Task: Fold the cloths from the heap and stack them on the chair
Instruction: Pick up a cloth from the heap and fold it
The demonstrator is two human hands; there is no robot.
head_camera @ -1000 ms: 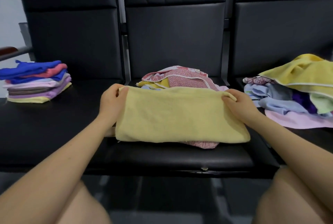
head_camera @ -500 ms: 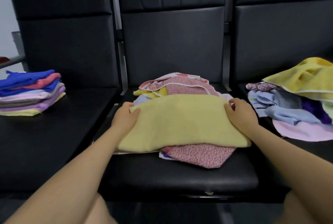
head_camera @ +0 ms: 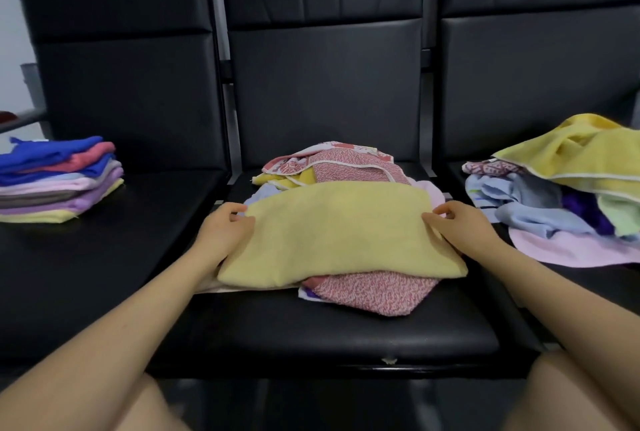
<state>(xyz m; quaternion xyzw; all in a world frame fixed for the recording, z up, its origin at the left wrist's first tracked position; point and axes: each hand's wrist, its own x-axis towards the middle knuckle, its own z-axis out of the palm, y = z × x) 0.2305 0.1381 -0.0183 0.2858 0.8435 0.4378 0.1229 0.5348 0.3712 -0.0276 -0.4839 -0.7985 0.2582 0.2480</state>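
Hands grip opposite ends of a pale yellow terry cloth [head_camera: 341, 231], folded lengthwise on the middle seat's front half: left hand [head_camera: 223, 229] pinching its left corner, right hand [head_camera: 462, 226] its right. Long axis runs left-right; the stack of folded cloths [head_camera: 59, 181] lies leftward, nearer the left hand.

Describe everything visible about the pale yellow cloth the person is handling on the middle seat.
The pale yellow cloth looks like soft, plain terry, with no visible trim. It lies folded into a wide rectangle, roughly flat, on top of the heap on the middle seat, over a red-patterned cloth that sticks out below its near edge. The left hand grips its left end and the right hand its right end, near the far corners.
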